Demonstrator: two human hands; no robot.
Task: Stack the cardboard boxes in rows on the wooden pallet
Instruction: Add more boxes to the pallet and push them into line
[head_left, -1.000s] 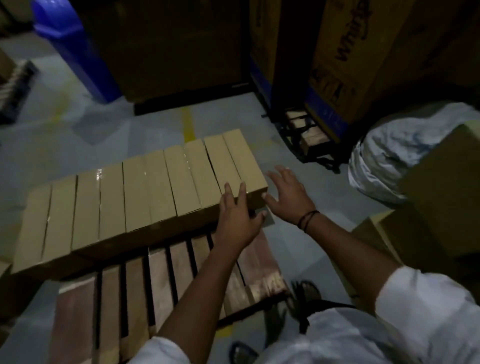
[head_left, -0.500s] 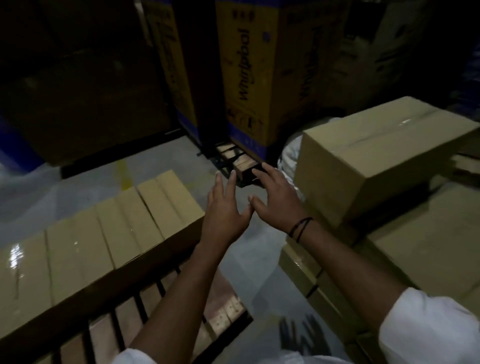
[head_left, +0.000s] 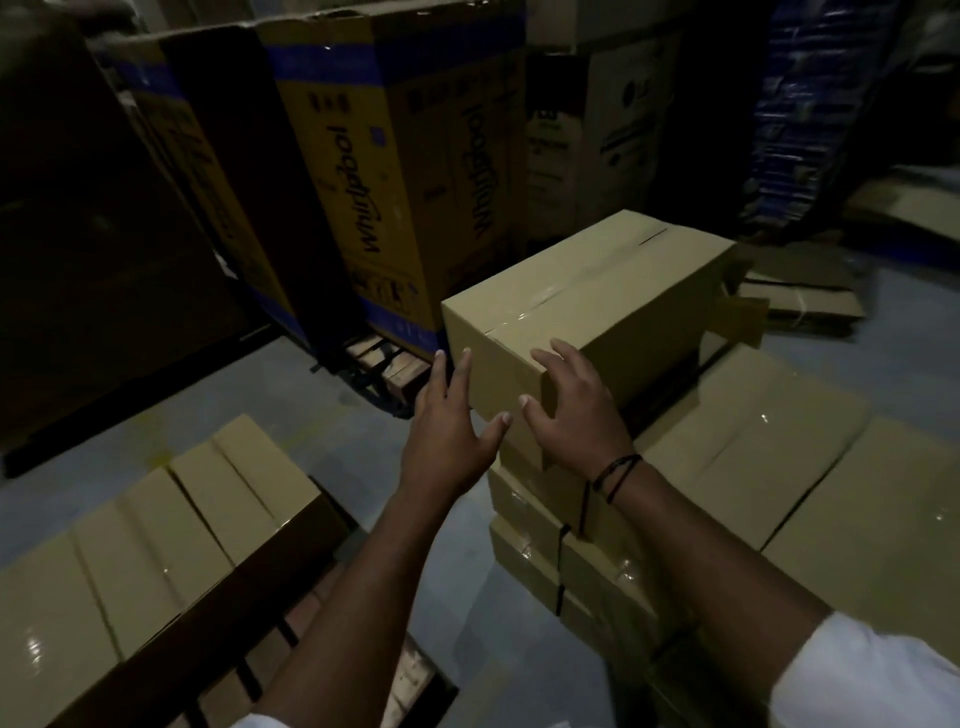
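My left hand (head_left: 448, 434), fingers straight and spread, is at the left face of the cardboard box (head_left: 592, 291). My right hand (head_left: 577, 418), fingers spread, covers its near corner. The box tops the right stack (head_left: 769, 467); the wooden pallet (head_left: 413, 675) lies near left.

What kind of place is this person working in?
Most likely a warehouse or stockroom. Tall Whirlpool appliance cartons stand on a bare concrete floor, plain cardboard boxes are piled in stacks, and a wooden pallet carries a row of them.
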